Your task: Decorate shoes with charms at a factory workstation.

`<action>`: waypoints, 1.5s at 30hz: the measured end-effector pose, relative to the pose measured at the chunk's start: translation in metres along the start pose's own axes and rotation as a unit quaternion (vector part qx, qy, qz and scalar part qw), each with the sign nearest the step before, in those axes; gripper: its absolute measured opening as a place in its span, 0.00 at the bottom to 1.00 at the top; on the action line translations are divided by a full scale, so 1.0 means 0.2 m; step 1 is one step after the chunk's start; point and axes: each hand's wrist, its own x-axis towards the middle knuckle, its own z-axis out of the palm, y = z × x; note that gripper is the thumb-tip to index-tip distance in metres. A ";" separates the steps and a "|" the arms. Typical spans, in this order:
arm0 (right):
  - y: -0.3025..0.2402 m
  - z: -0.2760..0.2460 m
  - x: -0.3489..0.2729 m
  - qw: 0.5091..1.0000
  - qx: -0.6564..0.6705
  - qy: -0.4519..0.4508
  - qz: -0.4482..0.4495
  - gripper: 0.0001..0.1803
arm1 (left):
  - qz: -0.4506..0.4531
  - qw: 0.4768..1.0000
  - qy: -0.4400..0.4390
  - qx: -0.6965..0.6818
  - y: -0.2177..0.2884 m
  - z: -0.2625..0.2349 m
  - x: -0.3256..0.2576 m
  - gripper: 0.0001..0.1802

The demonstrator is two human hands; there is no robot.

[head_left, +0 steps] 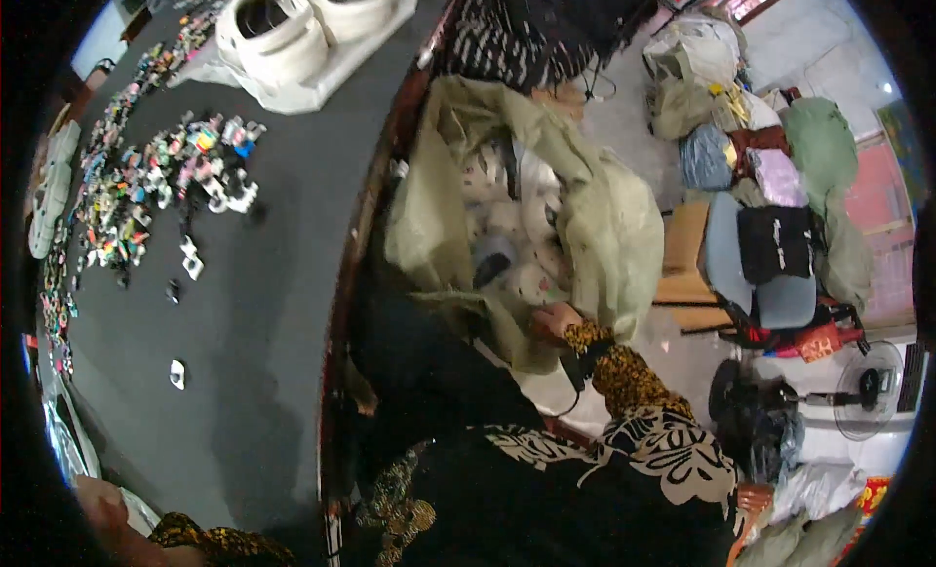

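My right hand is at the near edge of a big olive-green woven sack, its fingers closed on the fabric. Inside the open sack lie several whitish shoes, with a dark grey piece among them. My left hand is at the lower left rim of the picture, by a clear plastic bag at the table edge; its fingers are blurred and partly cut off. On the dark table, small colourful charms lie in a loose heap. One white charm lies apart, nearer to me.
White clogs stand on a plastic bag at the far side of the table. A grey clog-shaped thing is at its left edge. To the right are a chair, filled bags, a fan and a black plastic bag.
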 end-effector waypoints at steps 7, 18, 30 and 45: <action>0.20 -0.18 0.32 0.830 -0.356 0.420 0.092 0.15 | 0.088 0.984 0.065 0.142 0.29 0.15 0.10 0.17; 0.74 -0.56 -0.56 0.913 -0.228 0.251 -0.224 0.13 | 0.050 0.988 0.069 0.130 0.34 0.33 0.29 0.20; 0.53 -0.20 -0.88 0.873 -0.318 0.309 -0.202 0.12 | 0.066 0.990 0.063 0.106 0.30 0.31 0.31 0.19; 0.25 -0.04 -0.32 0.791 -0.419 0.443 -0.038 0.11 | 0.022 0.986 0.123 0.112 0.35 0.37 0.21 0.20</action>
